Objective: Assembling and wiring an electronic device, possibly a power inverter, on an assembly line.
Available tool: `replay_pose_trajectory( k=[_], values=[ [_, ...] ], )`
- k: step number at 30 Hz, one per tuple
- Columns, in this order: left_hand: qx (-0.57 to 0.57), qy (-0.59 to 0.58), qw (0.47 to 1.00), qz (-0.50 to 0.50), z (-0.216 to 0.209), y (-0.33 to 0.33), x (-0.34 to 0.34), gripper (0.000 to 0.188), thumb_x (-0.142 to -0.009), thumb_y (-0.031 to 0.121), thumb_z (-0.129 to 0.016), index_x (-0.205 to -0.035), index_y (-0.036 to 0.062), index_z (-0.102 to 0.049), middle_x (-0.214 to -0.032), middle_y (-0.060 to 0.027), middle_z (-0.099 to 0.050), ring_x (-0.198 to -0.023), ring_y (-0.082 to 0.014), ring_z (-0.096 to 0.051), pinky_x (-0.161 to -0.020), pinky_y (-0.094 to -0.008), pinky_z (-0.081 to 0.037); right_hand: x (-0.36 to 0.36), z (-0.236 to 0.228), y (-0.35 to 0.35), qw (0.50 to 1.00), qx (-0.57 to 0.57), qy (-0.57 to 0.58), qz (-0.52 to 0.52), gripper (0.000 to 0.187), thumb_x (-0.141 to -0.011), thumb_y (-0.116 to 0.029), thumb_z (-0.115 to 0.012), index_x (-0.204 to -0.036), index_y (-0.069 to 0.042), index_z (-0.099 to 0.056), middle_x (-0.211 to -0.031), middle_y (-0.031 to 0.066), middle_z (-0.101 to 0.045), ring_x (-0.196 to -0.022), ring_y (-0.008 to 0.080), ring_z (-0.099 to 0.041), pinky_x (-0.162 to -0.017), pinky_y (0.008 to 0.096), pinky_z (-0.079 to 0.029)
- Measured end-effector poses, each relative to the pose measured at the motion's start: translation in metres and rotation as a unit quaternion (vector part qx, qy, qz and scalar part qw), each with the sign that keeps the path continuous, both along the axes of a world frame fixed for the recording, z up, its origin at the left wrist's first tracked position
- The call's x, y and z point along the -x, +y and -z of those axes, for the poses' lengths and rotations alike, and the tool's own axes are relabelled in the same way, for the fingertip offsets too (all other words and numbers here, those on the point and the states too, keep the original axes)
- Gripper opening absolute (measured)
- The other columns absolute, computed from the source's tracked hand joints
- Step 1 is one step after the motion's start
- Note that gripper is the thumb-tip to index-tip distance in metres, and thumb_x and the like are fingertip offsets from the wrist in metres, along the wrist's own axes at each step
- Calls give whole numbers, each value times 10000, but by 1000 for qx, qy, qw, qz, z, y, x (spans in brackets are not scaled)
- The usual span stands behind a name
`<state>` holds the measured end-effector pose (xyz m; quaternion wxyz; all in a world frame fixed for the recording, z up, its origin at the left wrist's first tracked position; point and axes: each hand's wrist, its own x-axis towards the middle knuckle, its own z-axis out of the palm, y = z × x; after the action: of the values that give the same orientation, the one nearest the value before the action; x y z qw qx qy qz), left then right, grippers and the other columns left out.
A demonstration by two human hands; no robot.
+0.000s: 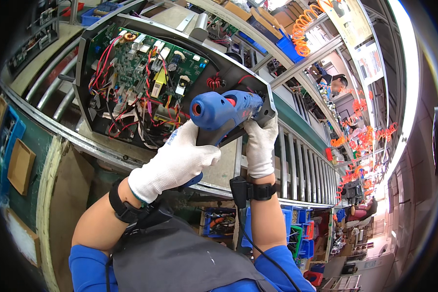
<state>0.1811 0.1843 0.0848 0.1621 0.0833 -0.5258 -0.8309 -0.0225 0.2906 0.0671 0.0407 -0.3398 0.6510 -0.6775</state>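
My gloved left hand (177, 158) is wrapped around the handle of a blue pistol-grip power tool (219, 111). The tool's rounded rear faces me, and its front reaches the right end wall of an open dark metal housing (211, 52). Below my left hand the blue foot of the handle shows. My gloved right hand (262, 143) is closed beside the tool's front, at the housing's right corner; its fingertips and whatever they pinch are hidden. Inside the housing lie a green circuit board (126, 61), a red-wound coil (213, 82) and bundled red, black and white wires (146, 104).
The housing rests on a roller conveyor (301, 163) that runs off to the right. Blue bins (304, 248) stand below it. Orange coiled hoses (304, 29) hang at the upper right, where another person (333, 85) is in the distance. Cardboard trays (22, 165) are at the left.
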Motion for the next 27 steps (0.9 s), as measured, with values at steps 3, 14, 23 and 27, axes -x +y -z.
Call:
replay_pose_trajectory(
  k=[3, 14, 23, 27],
  values=[
    [13, -14, 1000, -6, -4, 1, 0, 436, -729, 20, -616, -1152, -7, -518, -797, 15, -533, -680, -59, -468, -624, -238, -422, 2, 0, -1, 1000, -4, -1, 1, 626, -711, 92, -585, -1314, -29, -466, -1105, 68, -589, -936, 142, -598, -827, 288, -527],
    [-18, -16, 1000, 11, 5, -2, -1, 438, -784, 89, -651, -1172, -22, -480, -867, -70, -616, -754, -126, -591, -699, -267, -492, -1, -3, 1, 1000, -9, 12, -13, 665, -717, 59, -569, -1360, -33, -427, -1139, 74, -573, -984, 154, -579, -848, 283, -506],
    [-98, 43, 989, 102, 16, -19, -8, 413, -824, 190, -598, -1148, -64, -561, -969, -152, -677, -835, -215, -674, -720, -304, -553, 0, -1, 1, 1000, 2, -10, -28, 692, -708, 84, -547, -1370, -57, -402, -1150, 65, -549, -1001, 160, -564, -846, 287, -504],
    [-127, 38, 986, 103, 18, -24, -10, 390, -831, 215, -591, -1076, -88, -614, -942, -164, -687, -816, -213, -678, -707, -295, -552, -3, -3, -2, 1000, -6, 28, 8, 662, -707, 69, -555, -1347, -45, -429, -1173, 83, -546, -1065, 167, -544, -906, 302, -480]
  ],
)
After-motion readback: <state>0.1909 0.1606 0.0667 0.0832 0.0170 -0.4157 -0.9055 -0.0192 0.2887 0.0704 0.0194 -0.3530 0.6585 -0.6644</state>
